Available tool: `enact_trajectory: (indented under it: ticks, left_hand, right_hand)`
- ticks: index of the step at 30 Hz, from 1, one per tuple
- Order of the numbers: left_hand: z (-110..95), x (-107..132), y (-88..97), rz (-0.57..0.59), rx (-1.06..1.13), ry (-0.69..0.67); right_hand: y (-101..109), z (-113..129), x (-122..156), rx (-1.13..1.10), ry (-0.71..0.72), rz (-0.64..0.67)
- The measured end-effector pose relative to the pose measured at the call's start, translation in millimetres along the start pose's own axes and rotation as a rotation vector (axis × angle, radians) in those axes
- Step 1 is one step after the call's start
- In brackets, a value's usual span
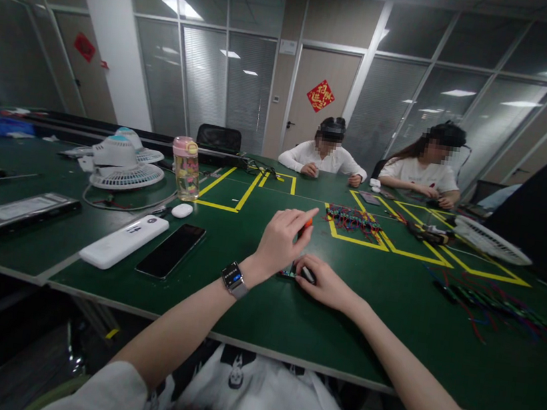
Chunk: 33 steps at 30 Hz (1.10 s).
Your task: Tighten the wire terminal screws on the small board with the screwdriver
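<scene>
My left hand (283,236), with a watch on its wrist, is closed around an upright screwdriver (308,223). Only part of its orange handle shows between the fingers; the tip is hidden. Just below, my right hand (322,283) rests on the green table and grips a small device with a circuit board (287,273). A dark rounded piece (308,275) sits under its fingers, too covered to make out. Both hands are close together over the device.
A black phone (171,250), white power bank (125,240), earbud case (182,210), bottle (186,170) and fan parts (128,162) lie left. Bundles of wired boards (353,221) and more wires (497,305) lie right. Two people sit across the table (240,308).
</scene>
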<state>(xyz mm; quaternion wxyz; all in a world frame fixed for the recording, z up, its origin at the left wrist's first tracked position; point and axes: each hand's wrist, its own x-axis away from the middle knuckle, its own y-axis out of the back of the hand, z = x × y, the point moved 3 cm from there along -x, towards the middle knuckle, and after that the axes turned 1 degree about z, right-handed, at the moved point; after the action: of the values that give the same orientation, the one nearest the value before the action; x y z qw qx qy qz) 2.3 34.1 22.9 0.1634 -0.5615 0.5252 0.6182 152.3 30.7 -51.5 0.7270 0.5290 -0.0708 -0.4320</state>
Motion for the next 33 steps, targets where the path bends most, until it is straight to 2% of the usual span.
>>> enact_trajectory:
  ticks: [4,14,23,30,33]
  left_hand:
    - [-0.1,0.1,3.1,-0.031,-0.067,-0.003]
    - [-5.8,1.1,2.6,-0.028,0.018,-0.048]
    - [-5.2,3.8,2.9,-0.075,-0.037,-0.039]
    - [-2.9,3.8,1.1,-0.014,0.051,-0.019]
    - [-2.2,3.1,-0.7,-0.027,0.036,-0.025]
  right_hand:
    - [0.2,0.0,0.4,-0.009,0.005,-0.005]
    - [0.6,1.8,-0.5,0.0,0.007,0.0]
    - [1.5,2.5,0.2,0.009,0.005,0.0]
    - [0.4,0.4,0.3,0.017,0.017,-0.004]
    - [0.3,0.2,0.4,0.021,0.016,-0.003]
